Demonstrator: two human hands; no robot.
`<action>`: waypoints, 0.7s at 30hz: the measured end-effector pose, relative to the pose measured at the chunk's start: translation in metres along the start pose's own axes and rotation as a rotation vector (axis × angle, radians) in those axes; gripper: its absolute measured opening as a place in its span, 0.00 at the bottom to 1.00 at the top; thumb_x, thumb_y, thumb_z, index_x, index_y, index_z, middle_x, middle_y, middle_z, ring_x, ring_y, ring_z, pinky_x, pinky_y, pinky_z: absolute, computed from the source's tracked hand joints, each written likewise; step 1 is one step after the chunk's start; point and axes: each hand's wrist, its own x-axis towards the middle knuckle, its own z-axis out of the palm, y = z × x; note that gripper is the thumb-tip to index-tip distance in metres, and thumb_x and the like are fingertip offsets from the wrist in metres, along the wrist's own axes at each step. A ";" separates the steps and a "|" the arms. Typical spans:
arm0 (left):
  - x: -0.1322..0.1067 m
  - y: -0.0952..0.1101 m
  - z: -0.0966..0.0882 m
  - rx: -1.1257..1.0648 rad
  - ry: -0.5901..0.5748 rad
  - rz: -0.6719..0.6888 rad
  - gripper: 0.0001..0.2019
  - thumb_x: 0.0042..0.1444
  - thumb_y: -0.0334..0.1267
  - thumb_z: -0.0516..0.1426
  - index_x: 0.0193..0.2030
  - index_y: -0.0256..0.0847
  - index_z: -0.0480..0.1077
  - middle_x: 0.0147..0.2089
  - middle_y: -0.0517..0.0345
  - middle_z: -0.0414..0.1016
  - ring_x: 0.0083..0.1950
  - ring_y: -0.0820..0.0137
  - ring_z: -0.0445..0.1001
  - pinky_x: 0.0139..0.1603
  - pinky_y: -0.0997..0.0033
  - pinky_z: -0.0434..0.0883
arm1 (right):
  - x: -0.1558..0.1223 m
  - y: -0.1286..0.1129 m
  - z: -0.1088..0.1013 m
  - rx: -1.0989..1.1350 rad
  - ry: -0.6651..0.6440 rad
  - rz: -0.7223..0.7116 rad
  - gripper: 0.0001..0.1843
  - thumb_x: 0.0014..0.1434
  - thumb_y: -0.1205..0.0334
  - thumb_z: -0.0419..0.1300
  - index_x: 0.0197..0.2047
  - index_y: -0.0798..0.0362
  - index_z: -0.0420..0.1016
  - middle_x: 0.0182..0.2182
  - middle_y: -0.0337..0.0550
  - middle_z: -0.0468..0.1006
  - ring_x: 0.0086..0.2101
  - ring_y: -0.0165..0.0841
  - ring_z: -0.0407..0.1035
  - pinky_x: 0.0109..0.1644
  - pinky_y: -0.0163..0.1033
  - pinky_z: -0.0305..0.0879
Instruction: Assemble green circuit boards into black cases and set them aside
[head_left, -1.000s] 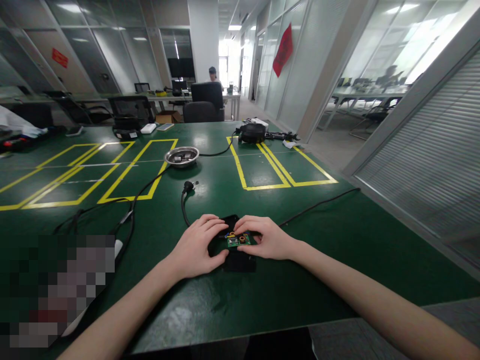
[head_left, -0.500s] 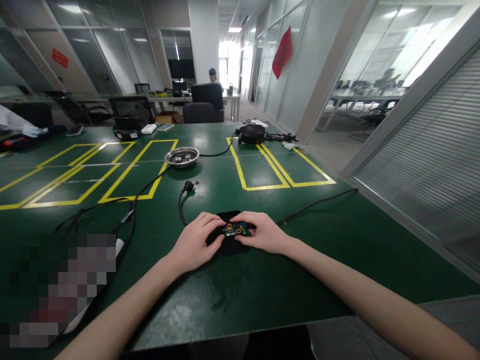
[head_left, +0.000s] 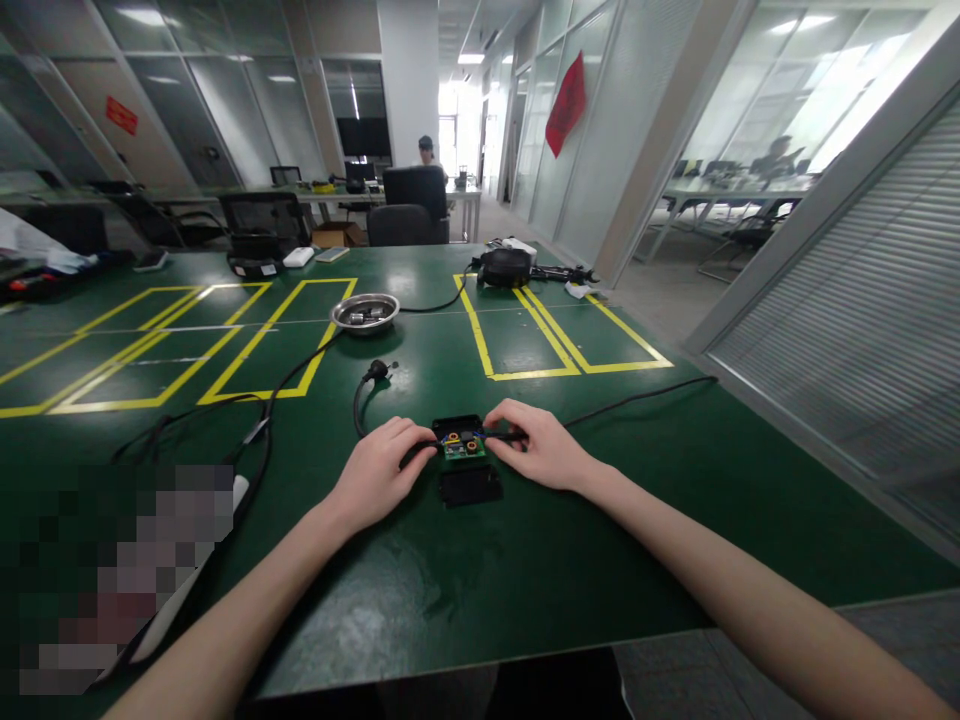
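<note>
A small green circuit board (head_left: 465, 448) with copper-coloured coils sits between my two hands. My left hand (head_left: 381, 465) pinches the black power cable (head_left: 421, 446) where it meets the board's left end. At the other end, my right hand (head_left: 544, 445) has its fingers around the black output cable (head_left: 513, 435), whose thin blue wires run to the board. Just behind the board lies a black plastic case half (head_left: 448, 424), partly hidden by it. A second black case half (head_left: 470, 487) lies flat on the table in front.
Beyond my left hand a black plug (head_left: 377, 370) lies on the green table (head_left: 600, 560). A metal bowl (head_left: 364, 328) with small metal parts stands farther back. A white power strip (head_left: 169, 615), partly blurred out, is at left. Black equipment (head_left: 504, 268) rests at the far edge.
My hands have moved slightly apart, outward along the cables. The circuit board has shifted back, and the two black case halves now show more clearly behind and in front of it.
</note>
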 end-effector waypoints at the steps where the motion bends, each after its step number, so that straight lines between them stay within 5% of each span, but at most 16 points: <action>1: 0.000 0.001 -0.003 -0.009 0.013 0.000 0.08 0.70 0.38 0.54 0.45 0.41 0.75 0.40 0.54 0.78 0.42 0.65 0.76 0.44 0.66 0.74 | -0.001 0.001 -0.005 -0.002 -0.003 0.004 0.07 0.64 0.61 0.61 0.42 0.53 0.79 0.33 0.42 0.80 0.23 0.27 0.64 0.29 0.35 0.62; 10: -0.010 0.006 -0.012 -0.164 -0.127 0.070 0.06 0.62 0.33 0.56 0.38 0.40 0.75 0.33 0.59 0.77 0.30 0.73 0.73 0.31 0.76 0.68 | -0.010 -0.005 -0.016 0.177 -0.257 -0.089 0.09 0.63 0.61 0.62 0.38 0.55 0.83 0.27 0.41 0.80 0.24 0.28 0.68 0.28 0.32 0.63; 21: -0.010 0.004 -0.002 -0.151 -0.133 0.014 0.07 0.63 0.35 0.57 0.42 0.40 0.77 0.35 0.58 0.78 0.30 0.73 0.74 0.30 0.76 0.68 | -0.008 -0.002 -0.015 0.052 -0.196 -0.069 0.06 0.59 0.65 0.62 0.37 0.53 0.81 0.26 0.38 0.79 0.23 0.27 0.68 0.27 0.31 0.62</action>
